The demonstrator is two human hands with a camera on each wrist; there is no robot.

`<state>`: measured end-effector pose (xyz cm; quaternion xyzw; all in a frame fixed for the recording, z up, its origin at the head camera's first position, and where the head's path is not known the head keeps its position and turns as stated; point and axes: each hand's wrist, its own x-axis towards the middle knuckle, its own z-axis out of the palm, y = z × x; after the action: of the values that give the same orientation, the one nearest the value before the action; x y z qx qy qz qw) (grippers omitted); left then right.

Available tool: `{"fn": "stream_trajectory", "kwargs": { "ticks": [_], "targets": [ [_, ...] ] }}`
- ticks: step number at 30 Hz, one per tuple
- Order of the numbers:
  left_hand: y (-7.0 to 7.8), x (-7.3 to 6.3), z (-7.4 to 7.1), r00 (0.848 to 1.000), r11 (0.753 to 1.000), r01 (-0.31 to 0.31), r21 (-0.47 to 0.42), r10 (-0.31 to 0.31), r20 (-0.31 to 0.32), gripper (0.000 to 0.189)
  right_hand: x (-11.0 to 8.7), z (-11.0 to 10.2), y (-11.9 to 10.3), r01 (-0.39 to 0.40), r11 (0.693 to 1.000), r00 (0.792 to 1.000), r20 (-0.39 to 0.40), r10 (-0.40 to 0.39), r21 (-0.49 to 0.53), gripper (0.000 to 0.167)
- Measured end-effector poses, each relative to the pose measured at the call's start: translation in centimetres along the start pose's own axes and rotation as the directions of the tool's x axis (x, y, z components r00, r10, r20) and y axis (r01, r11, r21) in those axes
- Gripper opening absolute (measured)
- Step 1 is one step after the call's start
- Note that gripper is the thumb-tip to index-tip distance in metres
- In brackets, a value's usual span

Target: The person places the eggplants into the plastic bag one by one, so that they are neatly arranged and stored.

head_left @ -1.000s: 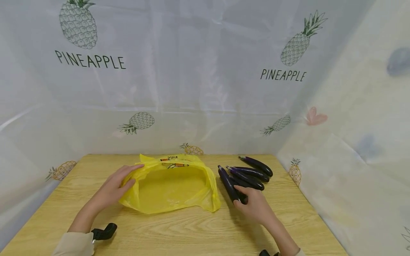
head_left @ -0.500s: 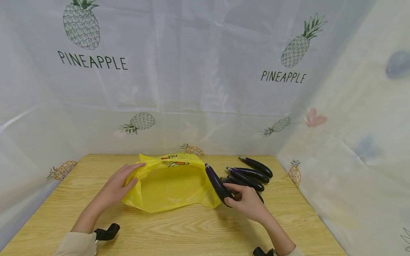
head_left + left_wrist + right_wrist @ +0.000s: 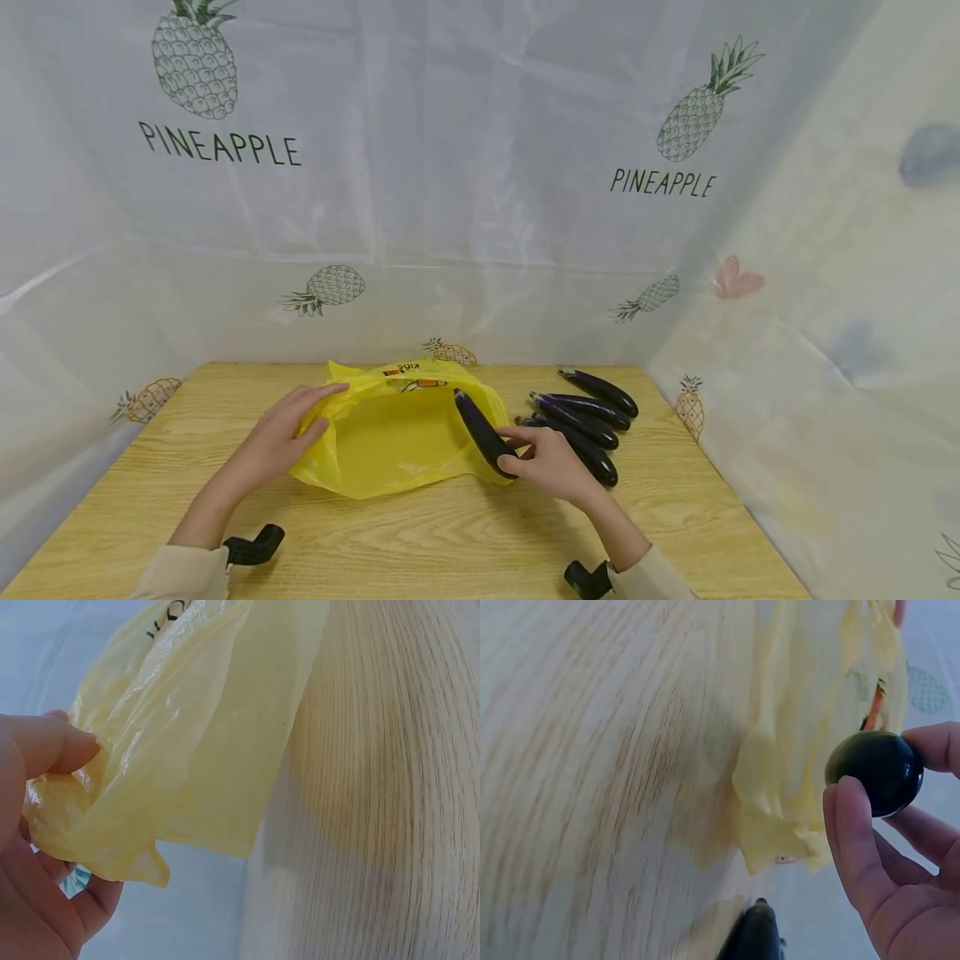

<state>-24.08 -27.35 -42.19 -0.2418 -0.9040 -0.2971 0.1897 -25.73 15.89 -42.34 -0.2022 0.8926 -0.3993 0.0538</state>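
A yellow plastic bag (image 3: pixel 405 442) lies on the table with its mouth spread wide. My left hand (image 3: pixel 277 433) grips the left edge of the bag; in the left wrist view the thumb (image 3: pixel 64 746) pinches the crumpled plastic against the fingers. At the bag's right side, my right hand (image 3: pixel 551 462) holds a long dark purple eggplant (image 3: pixel 480 429) by its thick lower end, the stem end pointing up and left over the opening. Seen from the right wrist, the eggplant's rounded end (image 3: pixel 877 772) sits between thumb and fingers.
Several more eggplants (image 3: pixel 588 412) lie bunched on the wooden table (image 3: pixel 390 550), right of the bag. A pale plastic sheet printed with pineapples (image 3: pixel 480 208) hangs behind the table and along its sides. Black camera mounts (image 3: pixel 255 546) stick out at both wrists.
My right hand has picked the eggplant off the pile and carried it left to the bag's mouth. The left hand stays on the bag's edge, shifting slightly.
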Motion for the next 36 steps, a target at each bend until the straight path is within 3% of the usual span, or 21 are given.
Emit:
{"fn": "stream_trajectory", "kwargs": {
  "ticks": [12,23,36],
  "targets": [
    [0.3,0.1,0.0,1.000,1.000,0.000,-0.021,0.000,0.015,0.061,2.6,2.3,-0.1,0.034,0.999,0.995,-0.092,-0.037,-0.036,0.048],
    [0.4,0.1,-0.1,1.000,1.000,-0.005,-0.023,0.005,0.005,0.060,4.0,3.1,-0.4,0.010,0.996,0.998,-0.063,-0.016,-0.086,0.048],
    [0.4,0.1,0.1,1.000,0.996,0.009,-0.091,-0.006,0.029,0.061,6.4,3.6,-0.8,-0.011,0.989,0.990,-0.137,-0.010,-0.150,0.047]
  ]
}}
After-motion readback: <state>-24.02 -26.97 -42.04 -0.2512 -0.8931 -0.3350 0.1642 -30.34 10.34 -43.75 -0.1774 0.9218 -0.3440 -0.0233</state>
